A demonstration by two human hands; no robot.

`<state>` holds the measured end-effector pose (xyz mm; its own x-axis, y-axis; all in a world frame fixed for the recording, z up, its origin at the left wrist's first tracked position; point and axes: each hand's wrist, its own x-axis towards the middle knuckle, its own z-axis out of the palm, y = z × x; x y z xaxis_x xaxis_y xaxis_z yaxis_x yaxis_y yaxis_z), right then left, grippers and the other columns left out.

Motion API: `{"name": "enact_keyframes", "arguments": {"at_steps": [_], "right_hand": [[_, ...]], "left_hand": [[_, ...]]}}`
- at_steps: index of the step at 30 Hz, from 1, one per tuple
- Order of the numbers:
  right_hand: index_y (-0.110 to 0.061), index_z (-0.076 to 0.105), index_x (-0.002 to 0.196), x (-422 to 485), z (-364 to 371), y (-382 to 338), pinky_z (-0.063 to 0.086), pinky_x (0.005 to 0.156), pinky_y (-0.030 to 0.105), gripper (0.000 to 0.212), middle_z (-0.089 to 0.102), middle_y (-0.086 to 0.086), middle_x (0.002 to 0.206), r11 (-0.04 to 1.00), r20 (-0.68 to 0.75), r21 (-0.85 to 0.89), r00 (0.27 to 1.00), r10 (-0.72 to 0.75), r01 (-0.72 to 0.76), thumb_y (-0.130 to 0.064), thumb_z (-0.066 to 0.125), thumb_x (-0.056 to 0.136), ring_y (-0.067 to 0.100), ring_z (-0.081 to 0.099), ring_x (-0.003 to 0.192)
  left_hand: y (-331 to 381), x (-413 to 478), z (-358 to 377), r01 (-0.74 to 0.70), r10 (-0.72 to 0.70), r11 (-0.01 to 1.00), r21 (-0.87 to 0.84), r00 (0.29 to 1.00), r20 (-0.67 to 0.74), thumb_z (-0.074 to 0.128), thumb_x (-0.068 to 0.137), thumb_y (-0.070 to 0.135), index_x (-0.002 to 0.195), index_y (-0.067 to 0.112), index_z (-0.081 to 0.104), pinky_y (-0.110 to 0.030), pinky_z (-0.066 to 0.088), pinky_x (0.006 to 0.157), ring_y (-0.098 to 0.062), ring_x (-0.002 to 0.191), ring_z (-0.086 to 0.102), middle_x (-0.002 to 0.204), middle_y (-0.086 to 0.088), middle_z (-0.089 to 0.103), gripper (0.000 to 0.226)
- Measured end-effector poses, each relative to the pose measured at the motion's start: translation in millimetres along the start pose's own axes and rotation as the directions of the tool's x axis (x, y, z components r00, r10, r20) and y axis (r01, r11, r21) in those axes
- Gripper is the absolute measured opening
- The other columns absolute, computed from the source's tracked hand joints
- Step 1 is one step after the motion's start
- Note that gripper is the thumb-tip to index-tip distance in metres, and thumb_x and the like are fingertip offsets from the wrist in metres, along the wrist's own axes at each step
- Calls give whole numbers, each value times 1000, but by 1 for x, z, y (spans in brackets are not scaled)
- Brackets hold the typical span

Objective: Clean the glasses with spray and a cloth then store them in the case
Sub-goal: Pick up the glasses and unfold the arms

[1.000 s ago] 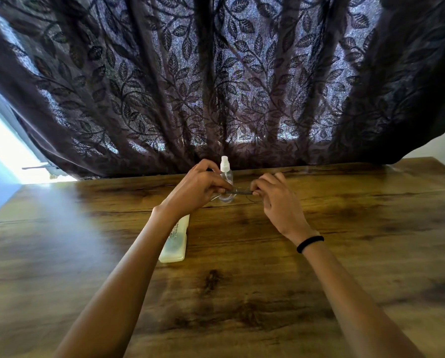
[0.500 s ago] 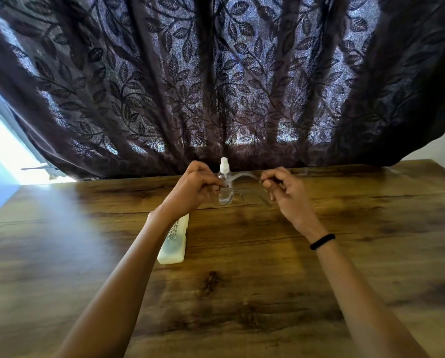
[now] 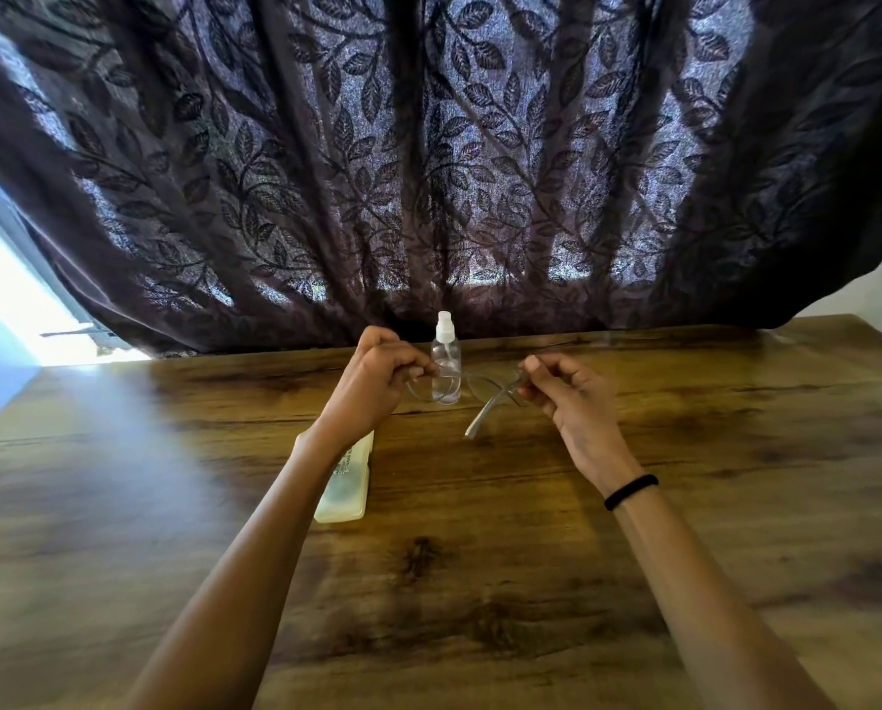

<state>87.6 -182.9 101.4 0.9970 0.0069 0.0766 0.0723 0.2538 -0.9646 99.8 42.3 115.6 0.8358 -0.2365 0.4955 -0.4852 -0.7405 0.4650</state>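
Clear-framed glasses (image 3: pixel 485 389) hang just above the wooden table (image 3: pixel 531 581), held at both ends. My left hand (image 3: pixel 377 384) grips the left end of the frame. My right hand (image 3: pixel 567 397) pinches the right hinge, and the right temple arm juts down toward me. A small clear spray bottle (image 3: pixel 446 358) with a white nozzle stands upright right behind the glasses. A pale yellowish glasses case (image 3: pixel 344 491) lies closed on the table, partly hidden under my left forearm. No cloth is in sight.
A dark leaf-patterned curtain (image 3: pixel 428 171) hangs along the table's far edge. Bright window light comes in at the far left. A black band circles my right wrist (image 3: pixel 630 491).
The right temple arm has swung open and now points toward me. My right hand moved right and slightly nearer; my left hand stayed beside the bottle.
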Motion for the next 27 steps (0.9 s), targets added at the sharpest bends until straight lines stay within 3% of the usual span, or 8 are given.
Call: {"name": "enact_keyframes", "arguments": {"at_steps": [3,6,9,14,18,22,27], "right_hand": [[-11,67,81,-1,2,-1,55,65,20,8,65,6,77,1000,-54,-13,998,26,-26,-18,68,79,12,64,68],[-9,65,82,-1,4,-5,52,53,20,16,62,5,68,989,-132,-138,991,37,-55,-23,71,77,12,59,56],[-6,64,83,-2,6,-8,46,43,19,18,60,4,60,983,-143,-165,988,55,-78,-21,71,78,10,56,47],[-9,63,80,-1,8,-12,49,46,19,7,63,5,63,989,-133,-110,988,79,-94,-10,70,78,12,58,51],[-10,64,76,2,8,-12,49,49,22,8,62,9,67,987,-161,-122,983,84,-104,-5,69,79,15,58,56],[0,64,83,4,5,-11,45,44,15,4,62,8,63,990,-167,-108,983,76,-95,0,66,80,8,57,47],[6,63,92,6,0,-7,46,46,15,13,62,9,66,988,-222,-101,971,90,-115,3,66,80,7,56,47]], "left_hand": [[1,0,1,-3,3,1000,8,999,-34,62,81,0,93,9,73,-23,35,85,-18,96,41,82,28,42,19],[-1,1,4,65,-65,997,37,998,-11,61,84,3,95,13,73,-16,32,85,-9,96,37,86,8,53,19],[-2,0,6,92,-92,995,44,996,-4,60,85,6,96,14,73,-20,36,87,-6,96,36,93,-4,58,19],[1,-1,8,51,-51,998,39,999,-11,60,85,7,94,13,73,-30,42,86,-12,95,39,90,-4,64,17],[-2,-2,8,-23,23,999,41,1000,-8,60,85,6,93,13,72,-25,36,83,-9,93,34,88,2,69,16],[-3,-5,5,-56,56,998,13,998,18,61,83,1,93,9,72,-18,30,89,-14,102,38,92,1,67,17],[2,-12,1,-27,26,999,30,999,38,62,84,5,86,15,74,-29,30,86,-23,98,34,98,-8,48,16]]}}
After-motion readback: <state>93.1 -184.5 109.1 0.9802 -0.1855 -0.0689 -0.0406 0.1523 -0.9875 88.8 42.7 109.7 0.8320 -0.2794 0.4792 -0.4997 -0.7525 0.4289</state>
